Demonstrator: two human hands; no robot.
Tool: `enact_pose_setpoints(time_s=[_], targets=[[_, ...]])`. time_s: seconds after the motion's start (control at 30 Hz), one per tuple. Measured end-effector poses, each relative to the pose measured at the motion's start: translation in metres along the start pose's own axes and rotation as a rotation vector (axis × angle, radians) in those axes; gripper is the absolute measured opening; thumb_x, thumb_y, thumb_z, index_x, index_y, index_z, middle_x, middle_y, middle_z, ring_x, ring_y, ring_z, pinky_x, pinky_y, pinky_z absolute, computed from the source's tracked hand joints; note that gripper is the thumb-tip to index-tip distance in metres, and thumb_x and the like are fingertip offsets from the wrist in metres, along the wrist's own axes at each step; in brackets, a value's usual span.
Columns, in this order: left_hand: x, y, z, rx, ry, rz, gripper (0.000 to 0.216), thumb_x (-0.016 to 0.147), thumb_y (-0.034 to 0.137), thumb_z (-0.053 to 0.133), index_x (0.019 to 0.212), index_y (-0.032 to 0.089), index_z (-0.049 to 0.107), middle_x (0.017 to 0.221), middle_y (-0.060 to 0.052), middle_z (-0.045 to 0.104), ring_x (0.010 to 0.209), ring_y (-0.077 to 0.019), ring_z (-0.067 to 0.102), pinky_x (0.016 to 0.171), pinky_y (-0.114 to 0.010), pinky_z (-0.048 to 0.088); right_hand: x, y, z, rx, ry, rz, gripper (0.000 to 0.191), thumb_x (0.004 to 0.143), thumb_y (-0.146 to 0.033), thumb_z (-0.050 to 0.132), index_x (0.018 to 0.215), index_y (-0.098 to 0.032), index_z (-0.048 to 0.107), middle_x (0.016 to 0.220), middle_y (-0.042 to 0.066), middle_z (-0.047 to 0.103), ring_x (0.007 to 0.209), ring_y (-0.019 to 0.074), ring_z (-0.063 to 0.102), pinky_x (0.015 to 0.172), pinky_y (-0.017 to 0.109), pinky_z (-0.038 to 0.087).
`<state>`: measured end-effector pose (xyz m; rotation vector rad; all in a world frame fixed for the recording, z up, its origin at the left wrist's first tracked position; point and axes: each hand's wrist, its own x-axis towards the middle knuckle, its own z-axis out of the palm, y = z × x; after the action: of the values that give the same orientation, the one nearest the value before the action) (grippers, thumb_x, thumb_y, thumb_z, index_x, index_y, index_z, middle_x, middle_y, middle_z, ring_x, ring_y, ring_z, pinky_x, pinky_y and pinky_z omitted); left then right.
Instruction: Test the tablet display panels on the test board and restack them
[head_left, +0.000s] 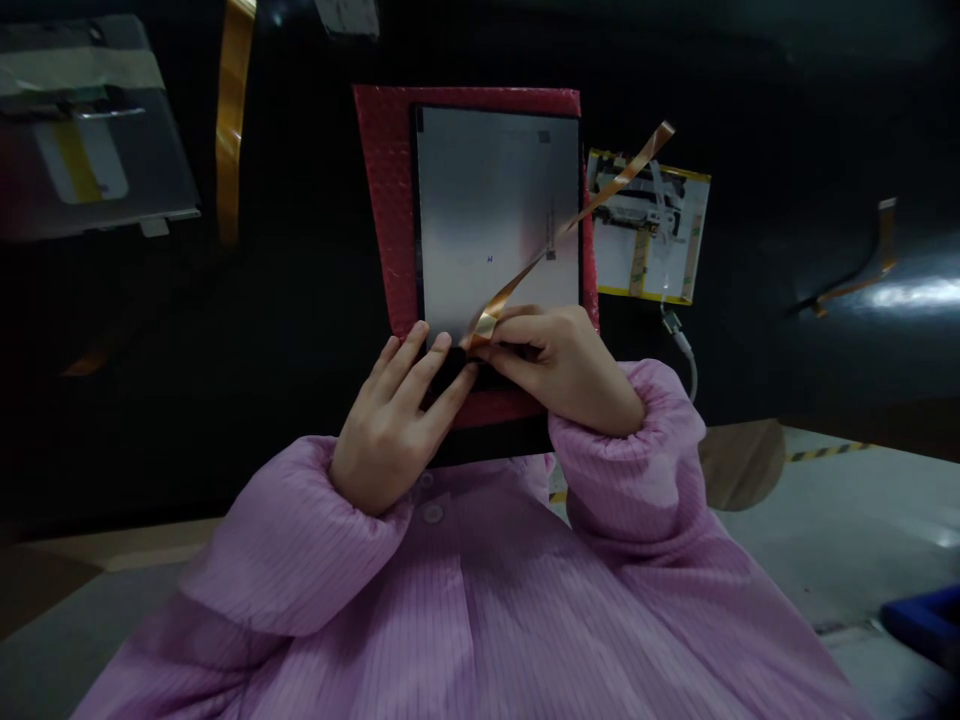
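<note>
A flat display panel (480, 190) with a silvery back lies on a red bubble-wrap sheet (390, 200) in front of me. My right hand (566, 355) pinches the near end of an orange flex cable (514, 285) at the panel's lower edge. From there the cable slants up and right, past the panel's right side. My left hand (394, 420) rests with spread fingers on the panel's lower left edge, its thumb close to the cable end. Whether the cable end is joined to the panel is hidden by the fingers.
Right of the panel lies a smaller opened device (652, 230) with a white cable (681, 340) plugged in. Another orange flex cable (887, 235) lies farther right. At the left are a broad orange strip (231, 130) and a larger device with tape (150, 170), on the black table (300, 300).
</note>
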<state>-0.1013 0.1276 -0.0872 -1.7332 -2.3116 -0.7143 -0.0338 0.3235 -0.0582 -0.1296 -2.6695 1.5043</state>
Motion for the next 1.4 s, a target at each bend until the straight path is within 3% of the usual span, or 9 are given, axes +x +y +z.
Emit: enact_pose_setpoints(time_s=[0.7, 1.03, 1.2, 1.3, 1.4], targets=[[-0.001, 0.002, 0.0, 0.015, -0.023, -0.021, 0.038, 0.087, 0.007, 0.064, 0.125, 0.012, 0.064, 0.131, -0.021, 0.062, 0.134, -0.0368, 0.052, 0.108, -0.053, 0.049, 0.0, 0.001, 0.0, 0.015, -0.011, 0.002, 0.017, 0.09, -0.006, 0.06, 0.084, -0.015, 0.074, 0.096, 0.005, 0.074, 0.091, 0.0173, 0.069, 0.08, 0.026, 0.053], [-0.005, 0.004, 0.002, -0.051, -0.065, -0.099, 0.055, 0.093, 0.008, 0.056, 0.144, 0.026, 0.048, 0.139, -0.013, 0.057, 0.141, -0.0324, 0.043, 0.112, -0.054, 0.045, 0.0, 0.001, 0.0, 0.013, -0.029, 0.024, 0.017, 0.09, -0.009, 0.059, 0.083, -0.017, 0.073, 0.094, 0.003, 0.073, 0.09, 0.0172, 0.068, 0.08, 0.026, 0.052], [-0.003, 0.007, 0.002, -0.037, -0.082, -0.121, 0.049, 0.093, 0.009, 0.055, 0.14, 0.021, 0.051, 0.136, -0.015, 0.057, 0.142, -0.0332, 0.042, 0.112, -0.055, 0.044, 0.001, 0.001, -0.001, -0.061, -0.016, 0.03, 0.013, 0.09, -0.011, 0.06, 0.089, -0.016, 0.072, 0.096, 0.004, 0.073, 0.088, 0.0172, 0.067, 0.079, 0.027, 0.05], [-0.001, 0.01, 0.003, -0.034, -0.058, -0.139, 0.041, 0.093, 0.009, 0.055, 0.133, 0.017, 0.057, 0.132, -0.017, 0.059, 0.14, -0.0334, 0.044, 0.111, -0.054, 0.045, -0.005, 0.0, -0.002, -0.078, 0.082, 0.057, 0.016, 0.093, -0.015, 0.057, 0.101, -0.016, 0.071, 0.095, 0.004, 0.071, 0.086, 0.0172, 0.066, 0.077, 0.028, 0.051], [0.0, 0.012, 0.005, 0.0, -0.054, -0.135, 0.037, 0.092, 0.009, 0.055, 0.129, 0.012, 0.058, 0.129, -0.019, 0.06, 0.138, -0.0341, 0.045, 0.111, -0.054, 0.045, -0.02, -0.002, 0.001, -0.108, 0.34, 0.123, 0.022, 0.095, -0.017, 0.054, 0.111, -0.018, 0.069, 0.098, 0.005, 0.069, 0.086, 0.018, 0.064, 0.077, 0.031, 0.053]])
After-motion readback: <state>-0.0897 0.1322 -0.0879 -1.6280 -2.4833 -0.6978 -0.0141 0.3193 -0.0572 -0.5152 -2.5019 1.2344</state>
